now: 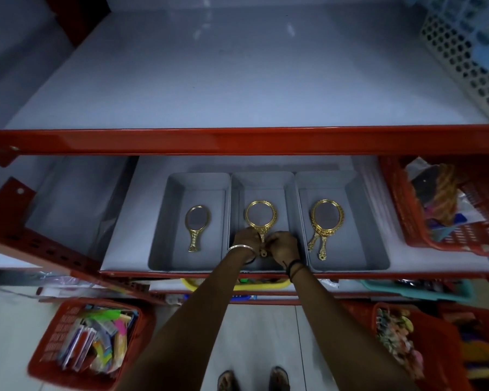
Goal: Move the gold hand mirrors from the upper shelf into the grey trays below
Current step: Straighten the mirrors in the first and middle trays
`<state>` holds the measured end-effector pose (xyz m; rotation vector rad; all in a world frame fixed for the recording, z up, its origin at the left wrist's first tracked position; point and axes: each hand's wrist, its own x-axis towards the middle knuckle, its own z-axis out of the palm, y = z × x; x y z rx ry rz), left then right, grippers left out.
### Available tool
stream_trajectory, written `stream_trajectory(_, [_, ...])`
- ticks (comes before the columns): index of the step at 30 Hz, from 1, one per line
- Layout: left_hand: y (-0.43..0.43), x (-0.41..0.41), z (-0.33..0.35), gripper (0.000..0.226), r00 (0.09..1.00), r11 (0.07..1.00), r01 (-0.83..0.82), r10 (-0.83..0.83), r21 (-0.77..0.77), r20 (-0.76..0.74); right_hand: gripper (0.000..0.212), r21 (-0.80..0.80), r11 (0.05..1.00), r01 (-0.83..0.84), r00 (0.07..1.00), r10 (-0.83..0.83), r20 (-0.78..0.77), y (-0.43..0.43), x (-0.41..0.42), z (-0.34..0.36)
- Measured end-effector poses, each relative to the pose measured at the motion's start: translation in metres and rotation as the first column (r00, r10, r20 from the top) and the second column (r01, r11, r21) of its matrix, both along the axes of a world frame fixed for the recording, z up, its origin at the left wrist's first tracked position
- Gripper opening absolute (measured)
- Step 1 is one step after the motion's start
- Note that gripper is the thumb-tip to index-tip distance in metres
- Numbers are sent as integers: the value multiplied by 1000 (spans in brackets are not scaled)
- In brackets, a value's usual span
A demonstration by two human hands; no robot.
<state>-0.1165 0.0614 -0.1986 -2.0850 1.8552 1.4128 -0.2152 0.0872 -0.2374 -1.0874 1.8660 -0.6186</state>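
Three grey trays stand side by side on the lower shelf: left tray (164, 221), middle tray (261, 180), right tray (362, 221). One gold hand mirror (197, 224) lies in the left tray. In the right tray lie two stacked gold mirrors (326, 221). A round gold mirror (260, 214) lies in the middle tray. My left hand (244, 239) and my right hand (284, 245) both grip its handle at the tray's near end. The upper shelf (237, 80) shows no mirrors.
A white perforated basket (469, 57) sits at the upper shelf's right end. A red basket (449, 210) of goods stands right of the trays. Red baskets (88, 342) stand on the floor left and right. Red shelf rail (237, 141) crosses above the trays.
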Motion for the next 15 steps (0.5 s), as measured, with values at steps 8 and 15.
stream_trajectory(8, [-10,-2,8,34,988,982,-132,141,-138,56,18,24,999,-28,999,29,-31,-3,-10,3])
stream_trajectory(15, [-32,-9,7,35,982,973,-161,174,-168,68,17,-24,999,37,992,-40,-123,-37,-16,7])
